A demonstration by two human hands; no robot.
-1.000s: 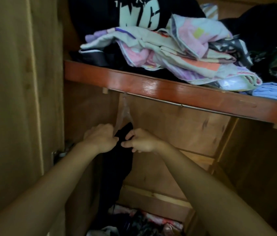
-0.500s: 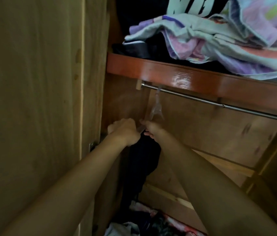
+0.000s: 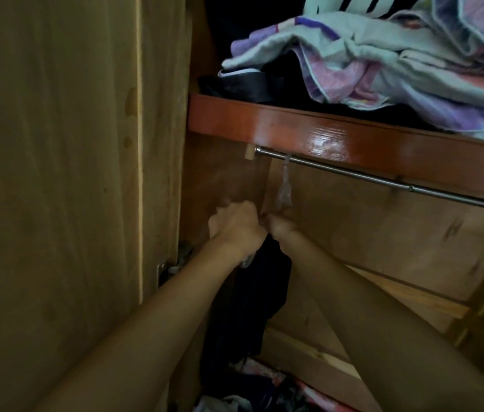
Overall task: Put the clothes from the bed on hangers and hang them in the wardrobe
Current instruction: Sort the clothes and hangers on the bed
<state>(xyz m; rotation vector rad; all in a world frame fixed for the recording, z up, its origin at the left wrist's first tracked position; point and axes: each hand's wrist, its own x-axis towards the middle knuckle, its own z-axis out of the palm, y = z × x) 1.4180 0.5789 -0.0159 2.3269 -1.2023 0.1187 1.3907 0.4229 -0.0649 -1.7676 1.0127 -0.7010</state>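
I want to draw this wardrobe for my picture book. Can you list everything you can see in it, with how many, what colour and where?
wardrobe door: one, light brown wood, far left
shelf: one, glossy red-brown, across the top
folded clothes: a pile, pastel purple, pink and pale green over black, on the shelf
rail: one, silver metal, under the shelf
hanger: one, clear plastic, hooked on the rail's left end
dark garment: one, black, hanging below the hanger
loose clothes: a heap, mixed colours, wardrobe floor
left hand: one, at the garment's top
right hand: one, beside the left hand
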